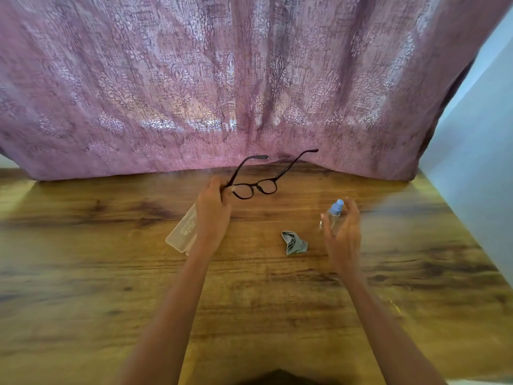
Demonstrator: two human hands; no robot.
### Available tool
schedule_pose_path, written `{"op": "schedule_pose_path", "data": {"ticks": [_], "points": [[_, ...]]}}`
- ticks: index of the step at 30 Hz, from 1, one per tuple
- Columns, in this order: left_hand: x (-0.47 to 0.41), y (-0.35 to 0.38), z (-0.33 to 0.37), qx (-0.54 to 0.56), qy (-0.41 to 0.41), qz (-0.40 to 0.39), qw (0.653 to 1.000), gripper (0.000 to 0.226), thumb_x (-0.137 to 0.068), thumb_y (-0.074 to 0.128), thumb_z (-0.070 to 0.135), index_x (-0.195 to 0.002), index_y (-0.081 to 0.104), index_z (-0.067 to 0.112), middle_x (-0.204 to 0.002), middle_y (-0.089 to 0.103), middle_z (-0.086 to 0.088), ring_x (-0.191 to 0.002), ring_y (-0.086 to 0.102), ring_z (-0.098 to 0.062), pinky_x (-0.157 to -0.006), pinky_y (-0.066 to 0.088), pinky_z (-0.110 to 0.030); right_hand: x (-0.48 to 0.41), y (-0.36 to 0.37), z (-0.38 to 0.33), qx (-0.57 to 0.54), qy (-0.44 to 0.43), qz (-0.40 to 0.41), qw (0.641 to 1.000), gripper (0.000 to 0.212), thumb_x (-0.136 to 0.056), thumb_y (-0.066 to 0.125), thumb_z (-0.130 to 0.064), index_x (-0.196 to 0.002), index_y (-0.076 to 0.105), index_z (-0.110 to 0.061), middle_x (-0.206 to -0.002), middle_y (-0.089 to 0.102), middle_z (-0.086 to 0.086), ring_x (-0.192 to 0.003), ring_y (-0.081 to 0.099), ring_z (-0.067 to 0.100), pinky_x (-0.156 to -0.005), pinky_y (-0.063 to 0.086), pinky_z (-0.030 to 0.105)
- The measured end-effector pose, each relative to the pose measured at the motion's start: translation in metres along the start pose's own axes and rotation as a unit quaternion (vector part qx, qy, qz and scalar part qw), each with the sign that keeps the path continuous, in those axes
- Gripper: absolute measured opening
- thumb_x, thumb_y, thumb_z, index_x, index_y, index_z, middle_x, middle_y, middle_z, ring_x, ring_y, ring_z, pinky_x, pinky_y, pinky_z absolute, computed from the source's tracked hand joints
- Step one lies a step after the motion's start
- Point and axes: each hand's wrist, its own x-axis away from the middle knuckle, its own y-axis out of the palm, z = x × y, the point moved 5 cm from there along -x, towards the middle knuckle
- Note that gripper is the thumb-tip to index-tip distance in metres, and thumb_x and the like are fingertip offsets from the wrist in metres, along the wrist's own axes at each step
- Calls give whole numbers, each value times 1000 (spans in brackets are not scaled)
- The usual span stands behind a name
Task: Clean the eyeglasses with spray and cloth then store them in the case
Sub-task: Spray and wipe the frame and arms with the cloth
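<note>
My left hand (213, 212) pinches the dark-framed eyeglasses (256, 187) at the left corner of the frame and holds them above the wooden table (111, 273). Both temples are unfolded and point away from me. A small clear spray bottle (333, 213) with a blue cap stands to the right. My right hand (342, 234) is blurred, with thumb and fingers spread on either side of the bottle and not closed on it. A crumpled grey cloth (294, 243) lies between my hands. A translucent case (181, 232) lies partly hidden under my left wrist.
A pink patterned curtain (249, 79) hangs down to the table's far edge, just behind the eyeglasses. A pale wall (477, 190) runs along the table's right side. A dark shape (277, 377) shows at the near edge.
</note>
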Motion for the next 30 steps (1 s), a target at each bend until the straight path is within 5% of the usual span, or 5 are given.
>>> {"op": "schedule_pose_path", "data": {"ticks": [11, 14, 19, 24, 30], "points": [[13, -2, 10, 95, 4, 11, 995, 6, -95, 49, 7, -89, 52, 7, -73, 61, -5, -67, 55, -23, -61, 42, -33, -17, 11, 14, -65, 107, -49, 991, 48, -98, 54, -28, -142, 34, -28, -95, 64, 0, -83, 65, 16, -71, 51, 28], [15, -5, 13, 94, 15, 34, 995, 7, -95, 47, 5, -91, 53, 7, -77, 62, -2, -69, 54, -19, -61, 41, -32, -1, 11, -15, -103, 49, -47, 992, 48, -102, 47, -25, -146, 29, -25, -76, 57, -7, -59, 55, 5, -59, 52, 38], [20, -3, 19, 118, 32, 32, 992, 10, -95, 45, 5, -92, 54, 8, -79, 63, -1, -69, 57, -20, -62, 45, -34, 34, 23, -91, -117, -74, -117, 983, 49, -102, 45, -19, -149, 29, -19, -114, 57, 2, -62, 57, 4, -51, 43, 11], [28, -4, 25, 131, 31, 16, 991, 16, -94, 44, -3, -98, 56, 8, -84, 64, 4, -77, 58, 6, -69, 40, -8, 32, 42, -140, -108, -126, -179, 970, 54, -91, 61, -13, -141, 42, -25, -81, 44, -23, -56, 48, 2, -56, 42, 12], [31, -6, 29, 121, 41, 25, 992, 17, -92, 45, -7, -99, 57, 2, -86, 64, 1, -80, 55, 13, -71, 37, -3, 16, 55, -146, -95, -99, -201, 970, 58, -83, 65, -6, -132, 43, -26, -52, 36, -4, -45, 38, 11, -50, 38, 20]]}}
